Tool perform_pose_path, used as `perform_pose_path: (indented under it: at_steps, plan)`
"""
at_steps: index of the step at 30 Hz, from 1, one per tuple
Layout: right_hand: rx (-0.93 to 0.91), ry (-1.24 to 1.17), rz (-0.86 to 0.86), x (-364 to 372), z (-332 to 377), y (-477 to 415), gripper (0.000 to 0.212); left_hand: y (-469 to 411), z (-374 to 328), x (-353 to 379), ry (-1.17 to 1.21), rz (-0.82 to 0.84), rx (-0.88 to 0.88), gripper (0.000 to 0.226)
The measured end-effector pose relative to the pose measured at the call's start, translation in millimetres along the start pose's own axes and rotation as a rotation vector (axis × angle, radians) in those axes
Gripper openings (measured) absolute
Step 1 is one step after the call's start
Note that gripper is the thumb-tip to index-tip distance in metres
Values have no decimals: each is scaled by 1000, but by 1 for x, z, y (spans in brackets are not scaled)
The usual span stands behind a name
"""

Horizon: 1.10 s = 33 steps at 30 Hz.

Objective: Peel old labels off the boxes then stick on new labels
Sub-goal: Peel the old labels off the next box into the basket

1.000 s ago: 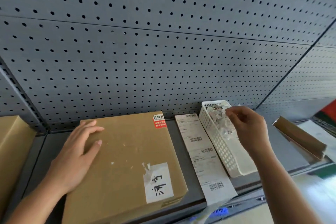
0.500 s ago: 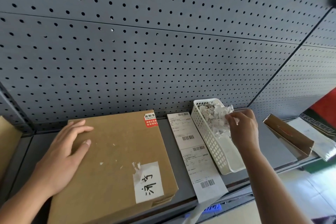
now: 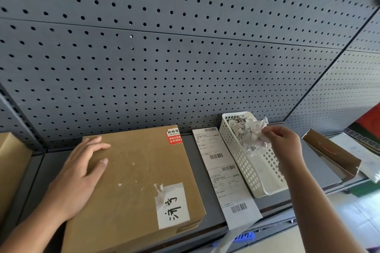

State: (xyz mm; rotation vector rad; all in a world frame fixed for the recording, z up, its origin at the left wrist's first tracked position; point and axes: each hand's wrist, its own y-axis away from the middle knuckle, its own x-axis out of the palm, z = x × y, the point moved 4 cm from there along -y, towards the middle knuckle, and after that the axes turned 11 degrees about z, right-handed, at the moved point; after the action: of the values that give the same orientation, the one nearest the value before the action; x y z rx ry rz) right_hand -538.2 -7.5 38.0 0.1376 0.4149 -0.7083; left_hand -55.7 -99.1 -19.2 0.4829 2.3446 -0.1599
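Overhead, a grey pegboard [image 3: 185, 57] backs a grey shelf [image 3: 207, 209]. Lying flat on the shelf is a brown box [image 3: 131, 187]; its top shows torn paper residue, a white label [image 3: 172, 205] with black handwriting near the front right corner, and a red sticker [image 3: 174, 136] at the back right corner. Just right of the box lies a strip of new labels [image 3: 224, 172] with barcodes, its front end hanging over the shelf edge. Beside the strip stands a white basket [image 3: 244, 166] holding label scraps [image 3: 246, 129]. The left hand [image 3: 80, 172] rests flat and spread on the box's left side. The right hand [image 3: 285, 146], over the basket, pinches a crumpled scrap at the pile.
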Motion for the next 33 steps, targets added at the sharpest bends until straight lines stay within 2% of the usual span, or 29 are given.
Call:
perform_pose_path:
  at_steps: [5, 8, 10, 15, 17, 22, 27, 33]
  plan:
    - [-28, -29, -55, -2, 8, 3, 13, 0, 1, 0, -5, -2, 0, 37]
    - [-118, 16, -100, -2, 19, 13, 10, 0, 2, 1, -12, 0, -7, 33]
    - [-201, 67, -63, 5, 28, 28, 10, -1, 4, 1, -19, 2, -6, 33]
    - [-397, 354, 319, 52, 25, 76, 17, 0, 4, 0, -42, -2, -10, 30]
    - [-420, 496, 448, 68, 9, 90, 17, 1, 0, -2, -75, -11, -17, 29]
    - [-167, 817, 647, 91, -48, 99, 63, 4, -10, -8, -178, -49, -8, 37]
    - [-51, 894, 583, 102, -71, 100, 70, 5, -26, -20, -186, -134, 32, 34]
    - [-95, 982, 435, 106, -67, 103, 65, 4, -53, -26, -121, -209, 93, 28]
